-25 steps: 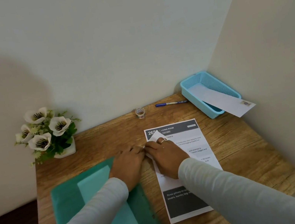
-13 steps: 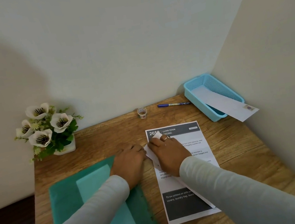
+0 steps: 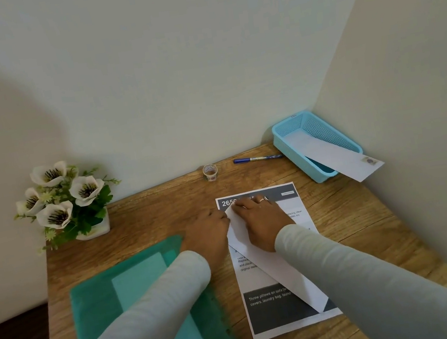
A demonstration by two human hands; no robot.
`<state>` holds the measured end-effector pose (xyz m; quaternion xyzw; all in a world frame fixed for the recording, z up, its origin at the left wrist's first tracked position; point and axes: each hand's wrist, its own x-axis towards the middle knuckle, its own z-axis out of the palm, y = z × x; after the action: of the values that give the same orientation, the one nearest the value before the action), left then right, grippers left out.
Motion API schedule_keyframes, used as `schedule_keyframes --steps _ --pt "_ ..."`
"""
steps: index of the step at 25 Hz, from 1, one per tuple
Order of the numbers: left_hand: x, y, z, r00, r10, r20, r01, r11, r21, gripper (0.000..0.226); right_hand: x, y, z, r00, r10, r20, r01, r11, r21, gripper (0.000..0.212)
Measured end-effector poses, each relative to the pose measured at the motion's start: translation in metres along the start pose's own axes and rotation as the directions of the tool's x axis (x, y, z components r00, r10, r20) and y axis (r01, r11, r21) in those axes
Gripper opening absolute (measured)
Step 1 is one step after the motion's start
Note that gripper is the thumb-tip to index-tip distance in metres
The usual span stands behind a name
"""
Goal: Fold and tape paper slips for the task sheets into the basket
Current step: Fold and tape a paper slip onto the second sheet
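A white paper slip (image 3: 280, 266) lies slanted across the printed task sheet (image 3: 273, 317) on the wooden desk. My right hand (image 3: 260, 222) presses flat on the slip's upper end. My left hand (image 3: 208, 235) touches the slip's left edge with its fingertips. The blue basket (image 3: 287, 135) stands at the back right corner, with a folded, taped slip (image 3: 341, 158) leaning out over its near rim. A small roll of tape (image 3: 210, 172) stands by the wall.
A blue pen (image 3: 256, 159) lies between the tape roll and the basket. A green folder (image 3: 135, 284) with a lighter sheet in it lies at the front left. A pot of white flowers (image 3: 64, 199) stands at the back left. Walls close in behind and on the right.
My right hand has slid up the slip toward the sheet's header. The slip now shows longer, slanting down to the sheet's lower right. My left hand stays at the slip's left edge.
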<state>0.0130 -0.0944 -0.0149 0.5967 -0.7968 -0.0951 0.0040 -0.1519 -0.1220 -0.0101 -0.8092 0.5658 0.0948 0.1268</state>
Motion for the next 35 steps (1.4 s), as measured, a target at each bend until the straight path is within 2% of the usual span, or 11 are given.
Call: schedule_keyframes --steps 6,10,12,16,18,23,27,29,32,35 --pt "-0.032 -0.021 0.009 1.0 0.009 0.0 -0.009 0.999 0.043 0.043 0.0 -0.002 -0.001 1.0 0.011 -0.004 -0.011 1.0 -0.012 0.071" --pt "-0.029 -0.02 0.009 1.0 0.005 0.002 -0.005 1.0 0.026 0.04 -0.01 -0.026 0.007 0.978 -0.207 -0.016 0.204 0.973 -0.109 0.058" --pt "-0.028 -0.022 0.009 1.0 0.003 0.004 -0.003 1.0 0.022 0.04 -0.012 -0.025 0.012 0.965 -0.261 -0.009 0.257 0.957 -0.131 0.058" --pt "-0.029 -0.023 0.009 1.0 0.014 0.017 -0.015 1.0 0.017 0.045 0.005 0.0 -0.005 0.998 -0.053 0.036 0.056 0.996 -0.068 0.074" --pt "-0.029 -0.023 0.008 1.0 0.007 0.023 -0.007 1.0 0.009 0.046 0.007 -0.003 -0.013 0.998 -0.027 0.049 0.031 0.997 -0.078 0.073" --pt "-0.029 -0.024 0.008 1.0 0.0 -0.005 0.0 1.0 -0.015 0.042 -0.013 -0.033 0.006 0.967 -0.254 0.018 0.254 0.958 -0.134 0.054" --pt "-0.029 -0.024 0.01 1.0 0.009 0.019 -0.009 1.0 -0.004 0.045 -0.004 -0.016 -0.001 0.995 -0.095 0.015 0.096 0.993 -0.072 0.067" --pt "-0.031 -0.024 0.01 1.0 0.014 0.016 -0.014 1.0 0.003 0.045 -0.002 -0.014 -0.008 1.0 -0.017 0.026 0.018 0.999 -0.043 0.068" --pt "-0.031 -0.023 0.007 1.0 0.018 0.015 -0.018 1.0 0.001 0.045 -0.004 -0.018 -0.011 0.998 0.013 0.059 -0.011 0.999 -0.044 0.068" --pt "-0.033 -0.023 0.008 1.0 0.016 -0.001 -0.016 1.0 0.006 0.043 -0.015 -0.011 -0.005 0.98 0.158 0.121 -0.163 0.986 0.027 0.094"
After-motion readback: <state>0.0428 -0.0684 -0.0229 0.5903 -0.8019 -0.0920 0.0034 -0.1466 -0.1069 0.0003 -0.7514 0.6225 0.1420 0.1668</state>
